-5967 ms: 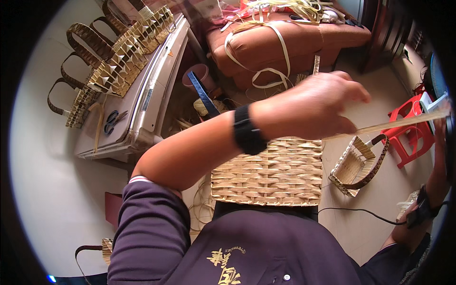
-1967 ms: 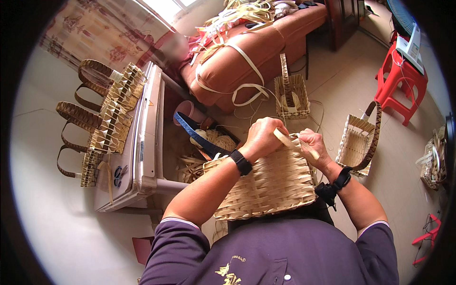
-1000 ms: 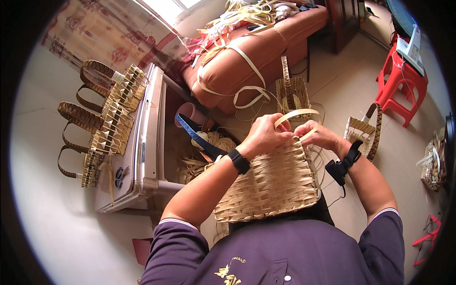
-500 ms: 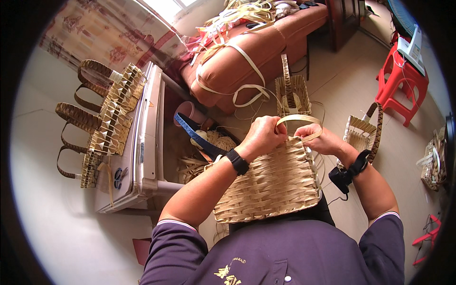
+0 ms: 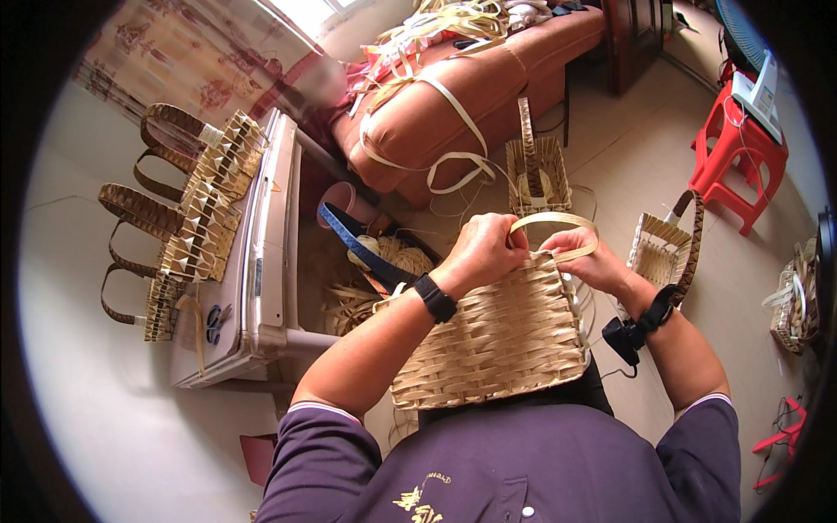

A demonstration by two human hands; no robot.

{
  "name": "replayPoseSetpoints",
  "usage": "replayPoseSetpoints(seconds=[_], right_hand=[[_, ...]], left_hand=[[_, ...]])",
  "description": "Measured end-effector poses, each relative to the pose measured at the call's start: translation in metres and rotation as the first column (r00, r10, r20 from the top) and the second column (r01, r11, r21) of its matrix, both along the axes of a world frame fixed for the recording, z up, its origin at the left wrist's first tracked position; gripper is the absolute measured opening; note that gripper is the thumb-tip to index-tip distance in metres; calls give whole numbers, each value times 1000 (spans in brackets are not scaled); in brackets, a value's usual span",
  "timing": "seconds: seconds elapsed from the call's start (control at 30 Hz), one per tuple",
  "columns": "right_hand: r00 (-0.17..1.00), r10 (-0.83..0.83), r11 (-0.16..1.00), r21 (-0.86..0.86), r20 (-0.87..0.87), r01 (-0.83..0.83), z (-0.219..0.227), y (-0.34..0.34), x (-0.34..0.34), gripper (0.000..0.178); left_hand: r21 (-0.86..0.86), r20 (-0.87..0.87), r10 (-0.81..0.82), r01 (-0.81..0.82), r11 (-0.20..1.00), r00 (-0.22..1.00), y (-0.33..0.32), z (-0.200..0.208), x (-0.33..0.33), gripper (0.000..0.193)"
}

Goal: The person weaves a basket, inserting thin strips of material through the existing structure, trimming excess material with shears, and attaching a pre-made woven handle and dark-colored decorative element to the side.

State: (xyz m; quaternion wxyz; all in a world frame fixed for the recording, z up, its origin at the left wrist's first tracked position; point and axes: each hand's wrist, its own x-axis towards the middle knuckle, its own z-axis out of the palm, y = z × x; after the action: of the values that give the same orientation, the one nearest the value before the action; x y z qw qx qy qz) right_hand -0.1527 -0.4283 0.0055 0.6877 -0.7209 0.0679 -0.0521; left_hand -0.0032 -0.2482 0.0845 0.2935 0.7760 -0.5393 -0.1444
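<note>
A woven straw-coloured basket rests on my lap, tilted, with one flat side toward me. At its far edge my left hand is closed, thumb and fingers pinching a pale flat weaving strip. The strip loops up from there and curves over to my right hand, whose fingers are closed on it by the basket's far right corner. The fingertips of both hands are partly hidden by the hands and the rim.
Several finished baskets and scissors lie on a table at left. Baskets stand on the floor ahead and at right. A strip-laden sofa, a blue-handled bag and a red stool surround me.
The strip's loop has shifted slightly to the right, and my right hand has moved a little with it. My left hand and the basket stay nearly in place.
</note>
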Motion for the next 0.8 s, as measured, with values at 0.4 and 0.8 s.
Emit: replayPoseSetpoints(seconds=[0.4,0.8], right_hand=[[988,-5,966,-257,-155,-36,26,-3,-1,16],[986,-132,973,177,-105,149,-10,1,-15,25]], left_hand=[[-35,90,-16,19,999,996,4,1,-11,15],[-10,77,-5,5,1000,997,1,-4,-9,18]])
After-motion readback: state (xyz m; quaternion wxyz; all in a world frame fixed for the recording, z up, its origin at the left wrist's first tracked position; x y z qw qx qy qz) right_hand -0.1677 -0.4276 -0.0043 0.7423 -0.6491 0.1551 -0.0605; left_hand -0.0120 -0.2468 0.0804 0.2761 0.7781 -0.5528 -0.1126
